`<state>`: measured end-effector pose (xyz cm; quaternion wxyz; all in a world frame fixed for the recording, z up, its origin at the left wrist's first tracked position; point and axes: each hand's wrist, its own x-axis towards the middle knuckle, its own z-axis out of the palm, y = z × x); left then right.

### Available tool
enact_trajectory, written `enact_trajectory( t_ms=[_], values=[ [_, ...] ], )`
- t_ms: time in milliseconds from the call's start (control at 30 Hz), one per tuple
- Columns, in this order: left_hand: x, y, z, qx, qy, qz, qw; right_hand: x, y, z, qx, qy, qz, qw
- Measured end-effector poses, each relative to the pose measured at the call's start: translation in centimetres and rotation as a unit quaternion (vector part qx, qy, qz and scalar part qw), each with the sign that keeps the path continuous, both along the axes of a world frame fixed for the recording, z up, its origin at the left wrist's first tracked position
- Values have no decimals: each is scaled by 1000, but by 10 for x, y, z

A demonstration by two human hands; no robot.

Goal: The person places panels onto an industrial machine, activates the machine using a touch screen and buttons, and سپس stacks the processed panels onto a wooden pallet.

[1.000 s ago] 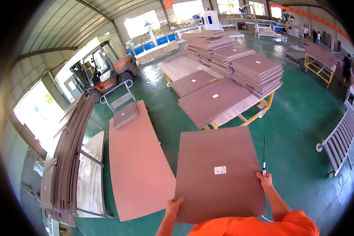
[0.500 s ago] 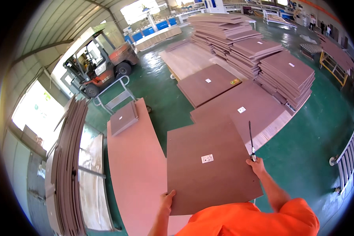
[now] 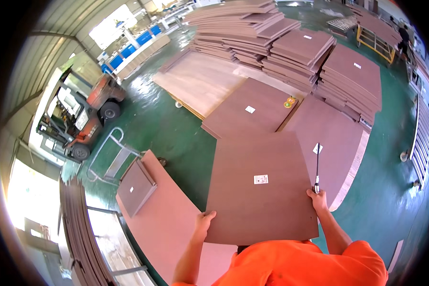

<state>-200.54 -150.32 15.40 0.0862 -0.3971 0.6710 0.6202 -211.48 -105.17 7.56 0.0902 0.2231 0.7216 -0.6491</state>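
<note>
A square brown board (image 3: 262, 205) with a small white label is held out in front of my body. My left hand (image 3: 205, 224) is closed on its left edge, near the lower corner. My right hand (image 3: 318, 199) grips the right edge, and a thin black rod with a silvery lower end (image 3: 317, 171) sticks up from that same hand. What kind of tool the rod is, I cannot tell. Beyond the held board lie a labelled brown board (image 3: 252, 107) and a larger brown board (image 3: 329, 128), both on a low stack.
Tall stacks of brown boards (image 3: 300, 47) stand farther back. At left are a trolley (image 3: 117, 159), a long pinkish board (image 3: 162, 209) with smaller boards on it, and upright panels (image 3: 78, 224). A forklift (image 3: 81, 114) is parked beyond. A roller conveyor (image 3: 419, 138) stands at right.
My view has swung right, so the forklift and trolley sit farther left and lower. The board and both hands have risen slightly in view; both hands keep their hold.
</note>
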Motion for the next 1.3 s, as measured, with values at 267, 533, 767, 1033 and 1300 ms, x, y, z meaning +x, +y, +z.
enact_trajectory(
  t_ms=[267, 533, 767, 1033, 1300],
  values=[
    [-181, -133, -21, -68, -54, -62, 994, -112, -121, -15, -40, -45, -66, 996],
    [-351, -198, -36, -5, -59, -136, 989, -197, -173, -9, -5, -71, -87, 994],
    [-549, -210, -53, -34, -14, -285, 958, -231, -231, -6, 75, -86, -113, 987],
    [-622, -190, -97, -493, 61, -635, 592, -257, -265, -10, 249, -171, -100, 948],
    [-548, -147, -159, -457, 212, -737, 450, -135, -300, -24, 280, -243, -160, 915]
  ],
)
